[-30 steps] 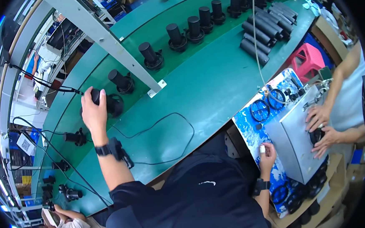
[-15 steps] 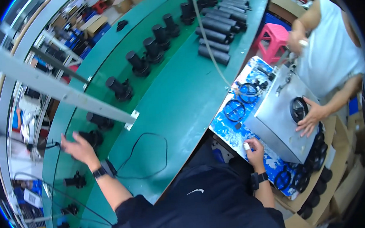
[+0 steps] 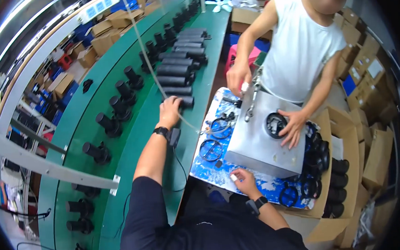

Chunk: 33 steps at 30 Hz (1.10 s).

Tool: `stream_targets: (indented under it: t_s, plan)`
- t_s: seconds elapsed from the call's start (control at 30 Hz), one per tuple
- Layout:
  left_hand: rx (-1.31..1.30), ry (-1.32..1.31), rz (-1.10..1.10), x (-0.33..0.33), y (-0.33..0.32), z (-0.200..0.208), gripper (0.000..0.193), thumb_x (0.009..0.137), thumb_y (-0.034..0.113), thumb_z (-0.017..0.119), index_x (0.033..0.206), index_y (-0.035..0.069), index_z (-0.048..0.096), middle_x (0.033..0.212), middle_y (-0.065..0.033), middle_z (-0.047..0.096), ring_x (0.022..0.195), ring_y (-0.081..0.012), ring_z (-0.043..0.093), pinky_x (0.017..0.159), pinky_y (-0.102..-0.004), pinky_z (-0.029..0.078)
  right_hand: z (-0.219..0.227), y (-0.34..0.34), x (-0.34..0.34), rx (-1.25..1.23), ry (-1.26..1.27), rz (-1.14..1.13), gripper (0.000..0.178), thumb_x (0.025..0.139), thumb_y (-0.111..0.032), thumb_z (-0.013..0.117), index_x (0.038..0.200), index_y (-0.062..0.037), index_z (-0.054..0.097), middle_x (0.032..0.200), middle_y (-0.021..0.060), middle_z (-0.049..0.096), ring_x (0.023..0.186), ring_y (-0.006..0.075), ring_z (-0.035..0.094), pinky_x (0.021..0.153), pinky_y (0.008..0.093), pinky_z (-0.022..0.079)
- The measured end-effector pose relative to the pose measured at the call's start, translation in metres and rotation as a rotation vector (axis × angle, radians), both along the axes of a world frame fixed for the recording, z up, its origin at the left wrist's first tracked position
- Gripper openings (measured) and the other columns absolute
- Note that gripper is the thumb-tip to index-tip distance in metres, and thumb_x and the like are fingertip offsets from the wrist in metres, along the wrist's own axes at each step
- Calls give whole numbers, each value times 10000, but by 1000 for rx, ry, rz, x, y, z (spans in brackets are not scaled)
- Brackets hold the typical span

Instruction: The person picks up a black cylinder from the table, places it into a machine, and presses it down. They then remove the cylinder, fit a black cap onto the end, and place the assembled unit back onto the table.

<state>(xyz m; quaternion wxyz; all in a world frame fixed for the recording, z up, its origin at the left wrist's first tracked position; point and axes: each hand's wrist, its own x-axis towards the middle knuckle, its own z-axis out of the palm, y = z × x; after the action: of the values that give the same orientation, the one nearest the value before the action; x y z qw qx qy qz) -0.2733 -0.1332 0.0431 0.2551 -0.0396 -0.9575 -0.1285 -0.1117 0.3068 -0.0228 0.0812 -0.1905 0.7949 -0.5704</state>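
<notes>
My left hand (image 3: 170, 112) reaches over the green bench, fingers curled over the left end of the nearest black tube (image 3: 188, 102). The hand hides part of that tube. More black tubes (image 3: 173, 70) lie side by side beyond it. My right hand (image 3: 245, 183) is loosely curled above the front edge of the blue, paint-worn table (image 3: 221, 173), with a white covering on one fingertip and nothing visible held. Near it are black rings (image 3: 210, 150) and a grey metal box (image 3: 260, 142). Across the table, a co-worker's hand (image 3: 292, 127) rests by a round black part (image 3: 277, 125) on the box.
Black cylindrical fittings (image 3: 108, 124) stand in a curved row along the green bench (image 3: 142, 151). A slanted metal post (image 3: 51, 164) crosses at left, and a thin hose (image 3: 143, 50) hangs over the bench. An open carton (image 3: 349, 161) with black parts stands right.
My left hand has moved from the row of fittings at left to the nearest tube. The view has swung right. The right hand stays by the blue table.
</notes>
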Motion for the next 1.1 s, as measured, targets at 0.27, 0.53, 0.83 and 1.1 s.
stream_targets:
  t_s: [0.27,0.53,0.83,1.1]
  plan:
    - [-275,-250,287,-41,15,-1,808,684,421,970,1388,222,628,1404,-88,569,1348,-343,528,1125,-674,362,-3,2,-5,-13,-6,-26,102,951,-52,767,1053,-49,763,872,31,725,721,86,657,672,258,545]
    - [-147,-372,484,130,-17,36,756,657,395,984,1305,163,671,1272,-85,623,1278,-347,560,1082,-590,391,-10,7,3,-100,-39,18,107,964,-76,775,1063,-39,761,872,19,725,726,71,649,670,248,544]
    - [304,244,-303,273,127,141,749,650,74,999,1280,147,600,1384,-130,585,1364,-376,539,1141,-524,430,112,-48,2,-438,-515,738,418,1121,-332,626,1405,-25,633,1286,84,730,1126,180,691,976,341,551]
    - [778,106,-529,264,215,74,739,790,147,955,1424,150,575,1524,-163,471,1439,-368,489,1186,-511,419,163,-24,22,-878,-818,284,507,1114,-367,628,1478,-30,521,1377,101,648,1216,210,665,1001,381,557]
